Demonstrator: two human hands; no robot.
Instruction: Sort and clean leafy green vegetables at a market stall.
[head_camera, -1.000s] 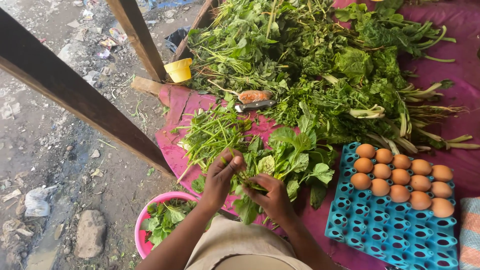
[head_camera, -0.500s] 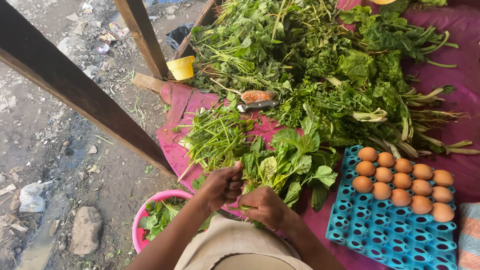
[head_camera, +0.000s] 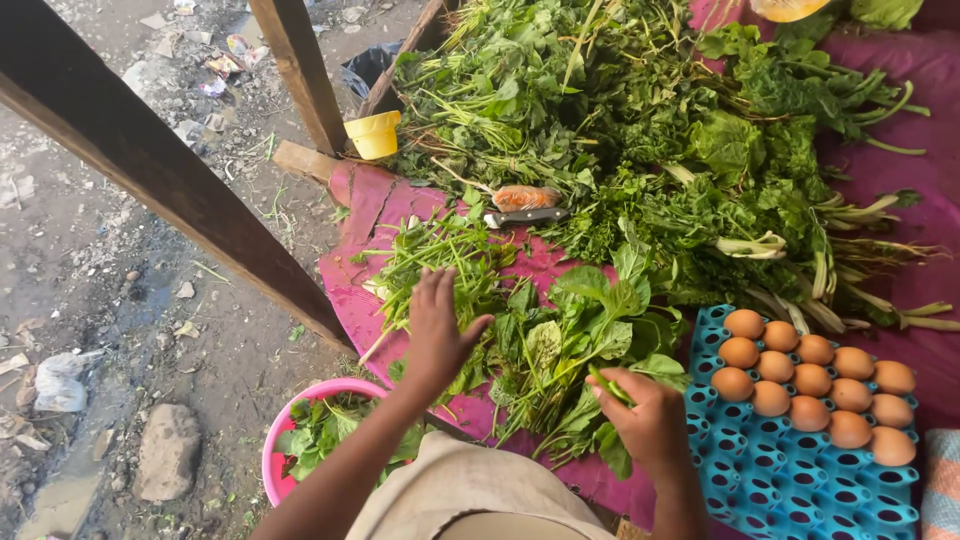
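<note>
On desk (head_camera: 900, 160), near edge: left hand (head_camera: 438, 330) spread flat over stripped stems (head_camera: 430, 262), fingers wide, nothing gripped. Right hand (head_camera: 650, 420) closed on leafy stalk (head_camera: 608, 385) beside egg tray (head_camera: 790, 480). Progress judged partial: some picked leaves noted in pink basin (head_camera: 330, 432); large unsorted greens (head_camera: 620, 130) left. Basin partly hidden by arm; knife (head_camera: 525, 215) half buried.

both bare forearms reach forward from the bottom edge. the left hand (head_camera: 437, 328) lies flat, fingers spread; the right hand (head_camera: 648, 417) is curled, fingertips pinched shut.
</note>
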